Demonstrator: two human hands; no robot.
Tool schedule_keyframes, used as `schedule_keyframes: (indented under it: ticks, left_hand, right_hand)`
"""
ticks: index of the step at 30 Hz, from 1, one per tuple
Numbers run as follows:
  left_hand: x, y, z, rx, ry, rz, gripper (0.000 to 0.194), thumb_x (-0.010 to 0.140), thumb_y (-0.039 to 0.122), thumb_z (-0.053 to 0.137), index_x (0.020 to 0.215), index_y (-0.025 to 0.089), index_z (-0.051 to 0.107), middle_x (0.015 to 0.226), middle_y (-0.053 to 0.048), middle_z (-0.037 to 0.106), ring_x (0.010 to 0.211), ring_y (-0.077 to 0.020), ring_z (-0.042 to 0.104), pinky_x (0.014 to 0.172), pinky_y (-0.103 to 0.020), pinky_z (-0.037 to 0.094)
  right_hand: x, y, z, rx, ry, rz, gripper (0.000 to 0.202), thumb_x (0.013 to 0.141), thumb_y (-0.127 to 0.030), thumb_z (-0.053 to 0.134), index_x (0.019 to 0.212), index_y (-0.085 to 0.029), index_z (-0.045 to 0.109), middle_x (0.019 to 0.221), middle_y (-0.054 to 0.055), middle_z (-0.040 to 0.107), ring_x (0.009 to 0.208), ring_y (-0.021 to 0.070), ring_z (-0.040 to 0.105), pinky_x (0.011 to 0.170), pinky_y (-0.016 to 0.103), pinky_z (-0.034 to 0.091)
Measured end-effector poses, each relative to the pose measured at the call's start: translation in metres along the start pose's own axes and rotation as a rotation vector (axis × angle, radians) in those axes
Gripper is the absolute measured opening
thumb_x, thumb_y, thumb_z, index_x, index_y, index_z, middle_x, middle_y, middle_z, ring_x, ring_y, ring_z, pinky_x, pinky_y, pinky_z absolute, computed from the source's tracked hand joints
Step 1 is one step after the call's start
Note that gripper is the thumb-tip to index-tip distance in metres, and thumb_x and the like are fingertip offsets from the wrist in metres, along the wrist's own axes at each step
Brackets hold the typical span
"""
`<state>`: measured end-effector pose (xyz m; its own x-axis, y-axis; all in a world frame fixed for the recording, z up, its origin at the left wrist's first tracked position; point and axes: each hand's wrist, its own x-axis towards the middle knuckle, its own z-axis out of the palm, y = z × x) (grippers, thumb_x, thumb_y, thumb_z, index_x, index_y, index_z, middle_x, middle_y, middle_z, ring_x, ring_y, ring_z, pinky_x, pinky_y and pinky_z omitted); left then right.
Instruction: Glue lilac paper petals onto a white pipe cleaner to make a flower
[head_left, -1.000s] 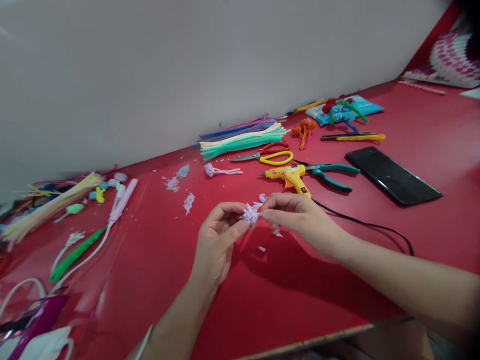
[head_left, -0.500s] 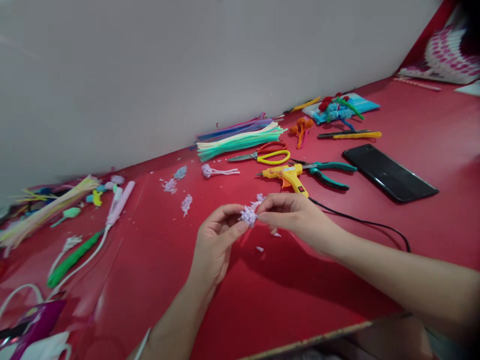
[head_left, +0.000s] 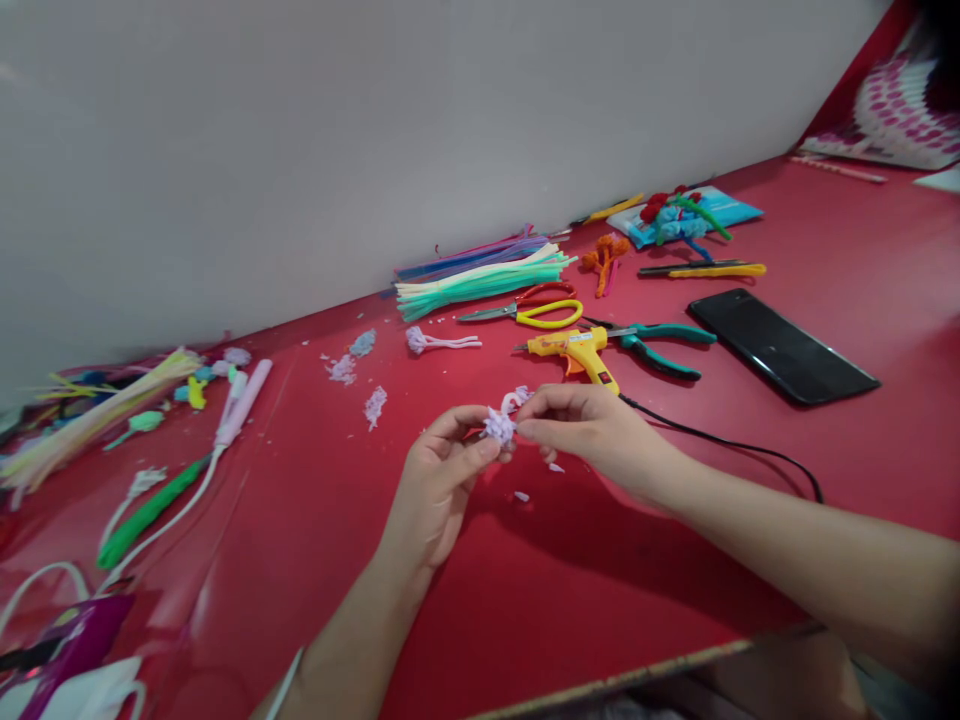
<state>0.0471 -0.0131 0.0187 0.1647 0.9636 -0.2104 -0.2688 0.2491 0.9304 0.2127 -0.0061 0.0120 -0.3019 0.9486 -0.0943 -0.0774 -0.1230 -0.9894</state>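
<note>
Between the thumb and fingers of my left hand (head_left: 442,480) is a small lilac pipe-cleaner flower (head_left: 498,427) with a spiky, clustered head. My right hand (head_left: 592,430) is closed in a pinch at the flower's right edge; its fingertips hide what exactly they grip. Just behind the flower, a curled lilac piece (head_left: 517,398) shows beside the right fingers. Two small lilac scraps lie on the red table below the hands, one a loose bit (head_left: 522,496). Beyond the right hand rests a yellow glue gun (head_left: 576,350), its black cord running right.
Behind lie scissors (head_left: 525,312), pipe-cleaner bundles (head_left: 480,285) and a lilac flower with stems (head_left: 442,342). Teal-handled pliers (head_left: 660,345) and a black phone (head_left: 784,345) are at right. Fuzz clippings (head_left: 375,407) lie left of centre, with a pink corded tool (head_left: 244,405) farther left.
The flower has turned slightly between my fingers. Both hands stay in nearly the same place, and the view has shifted a little.
</note>
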Motion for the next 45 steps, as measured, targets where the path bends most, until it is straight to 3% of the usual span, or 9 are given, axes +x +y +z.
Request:
schedule_keyframes:
  ticks: [7,18,27,45]
  left_hand:
    - [0.0008,0.0008,-0.0036,0.015,-0.066,-0.065,0.021,0.068,0.013,0.068,0.088,0.016,0.06,0.075,-0.001,0.067,0.063,-0.0114,0.065,0.063,-0.02,0.051]
    - [-0.0004,0.0006,-0.0043,-0.001,-0.114,-0.039,0.019,0.071,0.011,0.066,0.087,0.016,0.059,0.074,-0.002,0.069,0.063,-0.0121,0.066,0.06,-0.018,0.051]
    - [-0.0004,0.0002,-0.003,0.029,-0.116,-0.017,0.018,0.069,0.009,0.067,0.084,0.015,0.059,0.071,-0.001,0.069,0.06,-0.0125,0.066,0.058,-0.018,0.05]
    - [-0.0007,0.0,-0.0035,0.07,-0.135,0.009,0.019,0.069,0.014,0.07,0.082,0.015,0.057,0.07,-0.002,0.069,0.059,-0.0124,0.066,0.06,-0.019,0.052]
  right_hand:
    - [0.0002,-0.0031,-0.0004,-0.035,0.028,-0.016,0.014,0.074,-0.027,0.06,0.075,-0.014,0.061,0.066,-0.001,0.057,0.055,0.0089,0.047,0.055,0.024,0.04]
    - [-0.0012,-0.0038,-0.0019,-0.126,0.062,-0.121,0.009,0.075,-0.022,0.061,0.077,-0.014,0.064,0.072,0.001,0.06,0.062,0.0102,0.051,0.055,0.022,0.04]
    - [-0.0027,-0.0048,-0.0014,-0.045,0.019,-0.047,0.012,0.075,-0.025,0.06,0.077,-0.014,0.062,0.066,0.0,0.058,0.057,0.01,0.05,0.055,0.024,0.041]
    - [-0.0033,-0.004,-0.0005,-0.029,0.005,-0.059,0.012,0.075,-0.026,0.06,0.078,-0.014,0.061,0.07,0.001,0.059,0.06,0.0103,0.05,0.058,0.025,0.04]
